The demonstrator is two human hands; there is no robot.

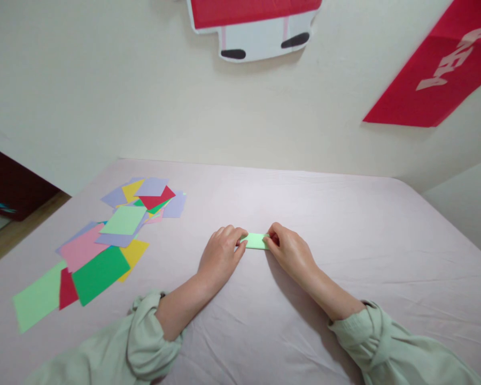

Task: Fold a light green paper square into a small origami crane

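Observation:
A small folded strip of light green paper (255,241) lies flat on the pale cloth-covered surface (344,224) in the middle of the view. My left hand (220,254) has its fingers curled and presses the strip's left end. My right hand (291,251) pinches the strip's right end with bent fingers. Both forearms come in from the bottom edge in pale green sleeves pushed up.
Several loose coloured paper squares (104,240) (green, pink, yellow, red, lilac) are scattered on the left. A cream wall (144,96) rises behind, with a red banner (436,75) at right and a red-and-white cut-out (256,27) at the top. A floor strip shows at far left.

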